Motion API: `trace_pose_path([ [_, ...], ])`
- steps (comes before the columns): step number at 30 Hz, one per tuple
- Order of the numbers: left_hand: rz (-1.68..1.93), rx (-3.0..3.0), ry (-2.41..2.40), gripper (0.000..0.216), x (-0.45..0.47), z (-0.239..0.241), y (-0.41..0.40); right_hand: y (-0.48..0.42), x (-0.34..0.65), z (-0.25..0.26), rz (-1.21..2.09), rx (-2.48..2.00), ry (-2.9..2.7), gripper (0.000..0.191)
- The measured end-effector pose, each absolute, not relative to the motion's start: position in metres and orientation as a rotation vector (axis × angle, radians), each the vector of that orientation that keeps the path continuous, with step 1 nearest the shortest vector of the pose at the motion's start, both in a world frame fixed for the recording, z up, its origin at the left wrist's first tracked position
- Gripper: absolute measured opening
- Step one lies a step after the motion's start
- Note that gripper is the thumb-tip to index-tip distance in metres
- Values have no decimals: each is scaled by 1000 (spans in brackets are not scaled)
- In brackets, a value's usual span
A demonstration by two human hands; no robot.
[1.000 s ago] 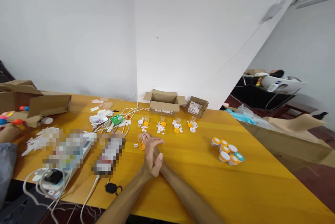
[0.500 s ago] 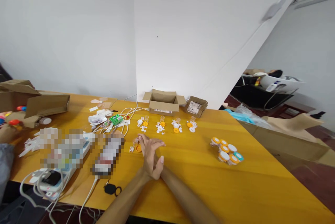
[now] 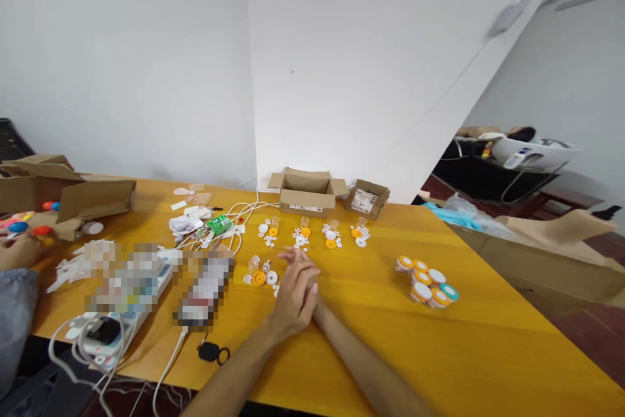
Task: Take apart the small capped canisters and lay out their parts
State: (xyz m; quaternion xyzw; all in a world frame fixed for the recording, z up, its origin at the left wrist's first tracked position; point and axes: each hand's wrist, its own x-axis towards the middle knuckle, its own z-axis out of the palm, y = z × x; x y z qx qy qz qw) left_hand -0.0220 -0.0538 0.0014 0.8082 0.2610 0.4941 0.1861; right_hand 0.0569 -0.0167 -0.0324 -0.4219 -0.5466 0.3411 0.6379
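My left hand point(image 3: 294, 295) lies over my right hand point(image 3: 289, 254), its fingers bent across the right hand and its thumb toward the right. Most of my right hand is covered; the fingers that show stretch out to the left. No object shows in either hand. Just left of them lie loose parts: an orange ring-shaped cap point(image 3: 259, 278), a white disc point(image 3: 271, 278), small white perforated pieces point(image 3: 266, 265) and a clear cup point(image 3: 253, 265). Behind my hands, several similar groups of parts stand in a row, one with a yellow cap point(image 3: 331, 244).
Round capped containers point(image 3: 421, 292) cluster at the right. An open cardboard box point(image 3: 307, 201) and a smaller box point(image 3: 367, 200) stand by the wall. Left are a pixelated phone-like device point(image 3: 208, 287), a power strip point(image 3: 163, 270), cables, a black key fob point(image 3: 209, 351) and another person's hand point(image 3: 19, 252).
My hands have shifted slightly right and come together, the left fingers now bent over the right hand. The white disc beside the orange cap has come into view.
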Motion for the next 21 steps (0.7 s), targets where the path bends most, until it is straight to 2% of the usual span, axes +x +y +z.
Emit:
trace_pose_path([
  [4,1170,2228,737,32,-11,-2,-58,-30,96,-31,1052,-981,-932,41],
  [9,909,2126,807,39,-9,-14,-54,-44,134,-36,946,-971,-746,44],
  [16,1059,1983,1109,32,-18,-23,-36,-60,150,-32,852,-1120,-904,54],
  [21,1149,2050,1323,32,-28,-26,-24,-72,153,-33,599,-1280,-1228,44],
])
